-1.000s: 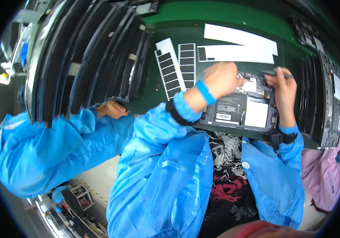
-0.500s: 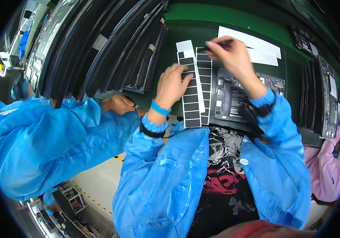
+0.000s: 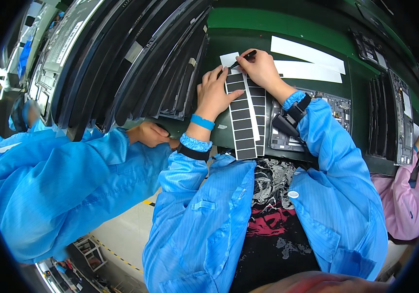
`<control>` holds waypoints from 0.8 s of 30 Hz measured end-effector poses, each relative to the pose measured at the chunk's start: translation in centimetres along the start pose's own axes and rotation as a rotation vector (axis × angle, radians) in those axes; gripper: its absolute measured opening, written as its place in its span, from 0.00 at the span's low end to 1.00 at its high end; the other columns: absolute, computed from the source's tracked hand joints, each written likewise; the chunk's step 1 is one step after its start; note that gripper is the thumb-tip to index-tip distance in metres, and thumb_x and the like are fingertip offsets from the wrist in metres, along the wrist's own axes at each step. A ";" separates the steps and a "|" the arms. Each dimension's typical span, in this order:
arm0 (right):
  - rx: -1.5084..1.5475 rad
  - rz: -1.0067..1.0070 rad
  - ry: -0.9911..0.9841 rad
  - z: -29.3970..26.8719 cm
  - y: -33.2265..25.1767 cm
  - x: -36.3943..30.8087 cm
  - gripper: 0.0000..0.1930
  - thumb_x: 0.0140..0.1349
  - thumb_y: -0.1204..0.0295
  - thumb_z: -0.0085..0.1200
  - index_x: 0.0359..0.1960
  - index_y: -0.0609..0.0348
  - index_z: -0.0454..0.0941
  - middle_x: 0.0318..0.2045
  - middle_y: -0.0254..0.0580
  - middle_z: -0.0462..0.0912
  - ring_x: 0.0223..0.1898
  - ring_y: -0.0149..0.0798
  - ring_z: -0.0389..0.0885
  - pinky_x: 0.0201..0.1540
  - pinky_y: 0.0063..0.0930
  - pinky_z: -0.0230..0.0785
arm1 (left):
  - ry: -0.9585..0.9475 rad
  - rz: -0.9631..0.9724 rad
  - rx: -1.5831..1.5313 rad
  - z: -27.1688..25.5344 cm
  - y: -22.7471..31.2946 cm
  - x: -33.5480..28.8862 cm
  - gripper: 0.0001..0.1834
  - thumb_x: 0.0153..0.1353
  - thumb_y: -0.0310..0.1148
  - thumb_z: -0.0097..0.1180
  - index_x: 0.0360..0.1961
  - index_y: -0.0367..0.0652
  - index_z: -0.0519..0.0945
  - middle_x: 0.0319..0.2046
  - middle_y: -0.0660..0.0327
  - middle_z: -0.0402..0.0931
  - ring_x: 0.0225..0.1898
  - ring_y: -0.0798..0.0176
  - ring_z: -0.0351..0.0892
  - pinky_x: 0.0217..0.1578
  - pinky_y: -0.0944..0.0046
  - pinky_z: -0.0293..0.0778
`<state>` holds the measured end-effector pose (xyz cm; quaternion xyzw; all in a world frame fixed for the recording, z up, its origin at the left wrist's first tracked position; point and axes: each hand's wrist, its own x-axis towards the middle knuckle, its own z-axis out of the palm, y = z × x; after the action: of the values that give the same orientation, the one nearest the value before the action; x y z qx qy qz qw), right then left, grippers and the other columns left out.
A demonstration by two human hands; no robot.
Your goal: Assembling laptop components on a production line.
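A white strip of black rectangular stickers [image 3: 242,117] lies lengthwise in front of me, overlapping a second sticker strip [image 3: 260,122] on its right. My left hand [image 3: 214,93] rests over the upper left edge of the front strip, fingers extended and thumb spread across it, holding nothing. In my right hand [image 3: 262,71] a slim black pointed tool [image 3: 250,54] is pinched; its tip meets the top of the strip beside my left fingertips. An opened laptop base [image 3: 287,143] with exposed boards lies under my right forearm.
Tall black laptop parts stand in a row [image 3: 136,58] on the left, with another stack [image 3: 383,112] on the right. White paper strips [image 3: 307,71] lie on the green table [image 3: 278,19]. A co-worker's hand [image 3: 152,134] is close on my left; a pink sleeve [image 3: 397,195] shows at far right.
My right hand has moved left and slightly down, bringing the black tool to the strip's top. My left hand has shifted up toward that end. The strips moved slightly right.
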<state>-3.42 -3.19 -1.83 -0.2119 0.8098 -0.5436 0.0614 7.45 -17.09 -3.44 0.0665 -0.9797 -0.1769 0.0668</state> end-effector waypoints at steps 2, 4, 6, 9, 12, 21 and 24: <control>0.087 0.023 0.002 0.4 0.7 0.0 0.13 0.60 0.66 0.58 0.32 0.68 0.81 0.23 0.48 0.84 0.27 0.41 0.86 0.34 0.29 0.76 | -0.006 -0.003 0.000 -0.1 0.0 0.1 0.44 0.47 0.54 0.67 0.62 0.43 0.70 0.64 0.59 0.63 0.65 0.52 0.59 0.58 0.48 0.62; 0.174 0.042 0.005 0.5 0.8 0.1 0.13 0.60 0.66 0.58 0.32 0.68 0.81 0.24 0.49 0.84 0.27 0.41 0.86 0.34 0.29 0.76 | -0.003 -0.002 -0.022 0.0 0.0 0.1 0.44 0.46 0.55 0.67 0.62 0.43 0.71 0.64 0.59 0.63 0.65 0.52 0.58 0.58 0.48 0.62; 0.152 0.053 0.026 0.2 0.5 0.1 0.12 0.61 0.70 0.58 0.36 0.71 0.80 0.25 0.47 0.85 0.28 0.32 0.86 0.29 0.22 0.75 | -0.002 -0.004 -0.025 0.1 -0.1 0.1 0.44 0.45 0.55 0.67 0.61 0.43 0.72 0.64 0.59 0.63 0.65 0.52 0.58 0.58 0.47 0.62; 0.012 0.061 -0.015 0.0 0.0 0.1 0.11 0.62 0.71 0.57 0.37 0.71 0.80 0.27 0.47 0.85 0.28 0.32 0.86 0.29 0.22 0.75 | 0.012 -0.001 -0.023 0.4 -0.4 0.1 0.44 0.45 0.56 0.67 0.61 0.43 0.72 0.65 0.59 0.63 0.65 0.52 0.58 0.58 0.47 0.61; 0.045 0.035 -0.028 0.0 -0.3 0.1 0.11 0.62 0.72 0.57 0.37 0.72 0.80 0.27 0.47 0.85 0.28 0.32 0.86 0.29 0.22 0.76 | 0.022 0.001 -0.013 0.5 -0.4 0.2 0.45 0.45 0.57 0.67 0.62 0.43 0.72 0.65 0.60 0.63 0.65 0.52 0.58 0.58 0.47 0.61; 0.273 0.020 -0.006 0.5 0.7 0.1 0.10 0.60 0.74 0.57 0.36 0.72 0.81 0.26 0.48 0.85 0.30 0.34 0.87 0.33 0.23 0.79 | 0.020 -0.027 0.004 0.1 0.0 -0.2 0.44 0.46 0.58 0.66 0.62 0.47 0.71 0.66 0.57 0.61 0.67 0.51 0.56 0.59 0.45 0.60; 0.412 0.024 0.010 0.5 0.8 0.0 0.09 0.60 0.76 0.56 0.36 0.74 0.80 0.27 0.50 0.85 0.30 0.35 0.87 0.33 0.23 0.80 | 0.030 -0.036 0.014 0.1 0.3 -0.4 0.44 0.46 0.59 0.66 0.62 0.47 0.71 0.66 0.55 0.61 0.67 0.51 0.56 0.60 0.44 0.59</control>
<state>-3.45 -3.35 -2.76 -0.1824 0.6842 -0.6981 0.1057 7.85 -16.72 -3.47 0.0872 -0.9784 -0.1704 0.0776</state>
